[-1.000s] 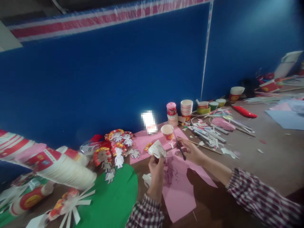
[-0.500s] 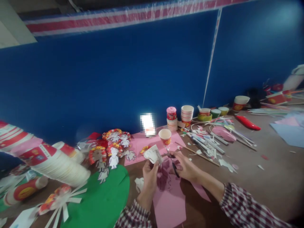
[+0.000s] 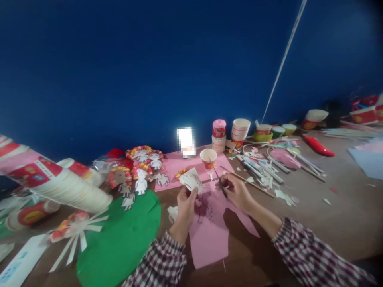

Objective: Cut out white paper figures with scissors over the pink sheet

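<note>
Between the thumb and fingers of my left hand point(image 3: 186, 207) is a small white piece of paper point(image 3: 190, 180) with dark drawn lines. My right hand point(image 3: 239, 193) grips a pair of scissors point(image 3: 220, 184) by its dark handles, blades pointing up and away toward a paper cup point(image 3: 208, 158). The scissors are apart from the white paper. Beneath both hands lies pink paper point(image 3: 209, 243), bearing dark scribbled lines. A crumpled white scrap point(image 3: 172, 213) rests left of my left wrist.
Left of my hands are a green paper circle point(image 3: 119, 243), cut-out paper figures point(image 3: 141, 183) and a leaning stack of paper cups point(image 3: 72, 187). On the right lie markers point(image 3: 254, 173), a wooden stick point(image 3: 254, 185) and paper scraps. A blue partition point(image 3: 119, 79) stands behind.
My right hand and the scissors have drawn back from the white paper, leaving a gap. The paper in my left hand is turned flatter to view. The camera has tilted down.
</note>
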{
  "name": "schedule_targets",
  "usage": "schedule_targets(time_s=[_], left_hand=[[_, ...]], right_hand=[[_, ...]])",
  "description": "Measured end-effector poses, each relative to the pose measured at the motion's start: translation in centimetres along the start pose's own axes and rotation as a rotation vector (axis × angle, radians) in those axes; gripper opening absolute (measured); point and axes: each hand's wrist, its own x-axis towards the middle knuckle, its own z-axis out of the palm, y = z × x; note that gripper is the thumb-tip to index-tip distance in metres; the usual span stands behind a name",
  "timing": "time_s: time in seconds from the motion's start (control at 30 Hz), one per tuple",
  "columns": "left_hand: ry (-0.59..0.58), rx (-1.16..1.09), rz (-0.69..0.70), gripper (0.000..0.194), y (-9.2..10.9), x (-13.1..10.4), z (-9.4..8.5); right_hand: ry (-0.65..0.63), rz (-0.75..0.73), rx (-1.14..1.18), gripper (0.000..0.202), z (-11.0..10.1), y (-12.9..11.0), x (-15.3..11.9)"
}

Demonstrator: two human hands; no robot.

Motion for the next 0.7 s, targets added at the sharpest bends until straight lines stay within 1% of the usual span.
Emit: schedule_targets(time_s=[0.07,0.17,0.27,0.33,0.4,0.47,0.57,0.7], left_hand=[[-0.007,-0.05,-0.012,0.038,-0.2,0.0,0.0],[-0.051,-0.105,-0.031,0.035,-0.3,0.1,0.0],[-0.043,-0.133,-0.023,0.032,-0.3,0.3,0.0],[-0.028,-0.135,-0.02,0.031,-0.3,0.3,0.0],[-0.018,-0.13,-0.014,0.031,-0.3,0.4,0.0],[-0.004,-0.112,-0.016,0.031,-0.3,0.4,0.0],[0.031,-0.056,-0.023,0.034,-0.1,0.3,0.2],[0.063,-0.014,0.02,0.036,0.3,0.0,0.3]], right_hand=[[0.039,0.02,0.016,0.015,-0.5,-0.1,0.4],[0.124,0.047,0.023,0.022,-1.3,-0.2,1.0],[0.177,0.059,0.022,0.025,-1.7,-0.2,1.2],[0.182,0.062,0.032,0.026,-1.6,0.0,1.1],[0.152,0.065,0.049,0.03,-1.2,0.1,0.9],[0.08,0.078,0.074,0.036,-0.6,0.3,0.6],[-0.035,0.102,0.1,0.032,0.1,0.3,0.0],[-0.136,0.103,0.062,0.032,0.7,0.3,-0.6]])
